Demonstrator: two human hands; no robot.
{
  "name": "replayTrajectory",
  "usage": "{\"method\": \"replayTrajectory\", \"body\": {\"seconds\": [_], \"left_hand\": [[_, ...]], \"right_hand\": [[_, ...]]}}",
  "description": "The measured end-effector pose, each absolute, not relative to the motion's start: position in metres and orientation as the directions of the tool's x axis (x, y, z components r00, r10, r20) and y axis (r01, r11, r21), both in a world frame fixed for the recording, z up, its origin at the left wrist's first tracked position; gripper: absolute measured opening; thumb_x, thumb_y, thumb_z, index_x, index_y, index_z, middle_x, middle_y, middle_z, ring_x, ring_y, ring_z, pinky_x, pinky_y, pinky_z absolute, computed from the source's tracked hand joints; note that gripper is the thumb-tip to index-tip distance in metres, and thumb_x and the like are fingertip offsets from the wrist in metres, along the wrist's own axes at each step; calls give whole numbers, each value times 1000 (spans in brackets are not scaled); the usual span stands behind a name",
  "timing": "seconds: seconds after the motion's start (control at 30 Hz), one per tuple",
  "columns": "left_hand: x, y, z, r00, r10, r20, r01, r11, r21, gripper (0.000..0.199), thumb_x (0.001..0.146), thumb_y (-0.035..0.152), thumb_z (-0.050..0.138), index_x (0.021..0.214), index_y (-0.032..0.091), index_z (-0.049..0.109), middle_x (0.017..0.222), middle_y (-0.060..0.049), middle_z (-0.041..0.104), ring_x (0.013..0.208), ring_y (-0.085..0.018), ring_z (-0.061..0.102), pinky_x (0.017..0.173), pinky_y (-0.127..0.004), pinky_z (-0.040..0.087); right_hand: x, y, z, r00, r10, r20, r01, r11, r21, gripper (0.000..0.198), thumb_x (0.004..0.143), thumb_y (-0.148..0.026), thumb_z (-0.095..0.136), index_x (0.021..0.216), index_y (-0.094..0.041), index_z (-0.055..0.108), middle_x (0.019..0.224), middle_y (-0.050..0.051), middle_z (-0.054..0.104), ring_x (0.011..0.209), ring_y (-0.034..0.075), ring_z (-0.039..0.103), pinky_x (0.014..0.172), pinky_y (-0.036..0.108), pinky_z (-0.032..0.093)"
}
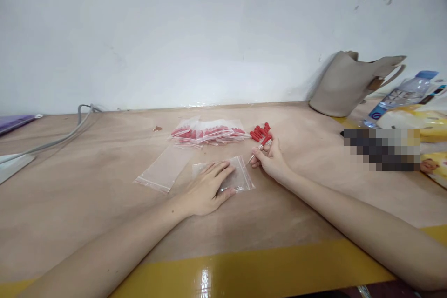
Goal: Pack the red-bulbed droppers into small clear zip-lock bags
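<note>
My left hand [211, 188] lies flat with its fingers apart on a clear zip bag [240, 174], whose seal end points right. Between the fingers of my right hand [270, 158] is a small red-handled screwdriver [266, 140]; its thin metal shaft slants down left towards the bag's seal end. Just behind that hand is a loose group of red handles [259, 130], their shafts mostly hidden. Another flat clear zip bag [162, 170] lies to the left of the first. Farther back, a stack of zip bags [213, 132] shows several red handles inside.
A grey cable [66, 132] runs along the left side. To the right are a beige bag-like container [344, 84] leaning by the wall, a plastic water bottle [401, 98], yellow packages [415, 118] and a pixelated dark item [380, 149]. Yellow tape [244, 267] lines the table's front edge.
</note>
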State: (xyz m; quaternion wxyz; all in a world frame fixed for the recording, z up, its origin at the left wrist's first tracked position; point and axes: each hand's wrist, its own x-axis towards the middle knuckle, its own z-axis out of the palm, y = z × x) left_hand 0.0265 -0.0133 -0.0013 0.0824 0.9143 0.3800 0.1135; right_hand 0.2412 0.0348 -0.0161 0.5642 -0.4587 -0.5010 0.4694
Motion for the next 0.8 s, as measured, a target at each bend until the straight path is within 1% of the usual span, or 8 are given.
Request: {"method": "replayTrajectory", "body": {"seconds": [0.1,0.23,0.33,0.43,0.53,0.67,0.73,0.8], "left_hand": [[27,-13,-2,689,707,159,667,-705,241,51,93,44,38,138,18,33,143,-11,35,133,-26,30,107,-45,27],[30,-11,-4,681,708,187,663,-704,254,53,93,46,38,137,18,32,142,-12,37,132,-26,31,107,-46,26],[31,-10,-6,667,716,209,663,-697,272,54,92,45,40,138,16,31,141,-12,37,131,-26,32,107,-45,27],[31,-8,-6,660,720,215,664,-693,280,54,92,43,40,138,16,29,141,-12,38,130,-25,33,106,-43,28],[31,-8,-5,659,721,213,665,-691,284,53,93,43,38,138,16,30,140,-12,38,130,-25,33,107,-42,28],[31,-9,-5,654,726,215,662,-686,303,52,94,44,36,137,15,31,139,-13,39,129,-26,34,106,-44,29],[32,-10,-6,647,731,217,657,-679,328,53,94,44,36,138,15,28,138,-14,40,128,-26,36,104,-45,31],[31,-10,-4,634,741,220,650,-665,368,54,94,42,36,139,15,24,138,-14,40,126,-26,38,104,-45,32]], "right_hand": [[239,31,-14,63,993,103,-91,108,-990,79,73,-23,60,133,-28,8,74,-5,52,47,10,56,47,27,52],[238,23,-11,-9,1000,16,-169,14,-986,76,75,-21,60,131,-27,10,69,-6,54,53,14,61,58,33,55],[243,20,-12,-110,992,-61,-267,-89,-960,49,81,-26,54,122,-25,27,71,-3,58,61,15,65,67,34,55],[256,21,-15,-234,970,-57,-266,-121,-956,30,78,-28,59,104,-20,47,79,1,62,69,12,64,72,28,52],[271,24,-15,-388,921,-9,-138,-68,-988,28,73,-29,67,96,-17,57,77,0,62,62,7,60,62,22,49],[276,28,-12,-565,825,21,-36,0,-999,29,77,-36,64,97,-16,58,65,-1,60,56,8,57,45,18,42],[272,30,-11,-635,772,17,-48,-18,-999,30,78,-39,62,98,-17,55,66,-1,60,59,11,60,44,18,42],[269,32,-11,-669,743,1,-63,-56,-996,31,77,-41,63,97,-18,54,70,-1,60,66,12,62,53,22,48]]}}
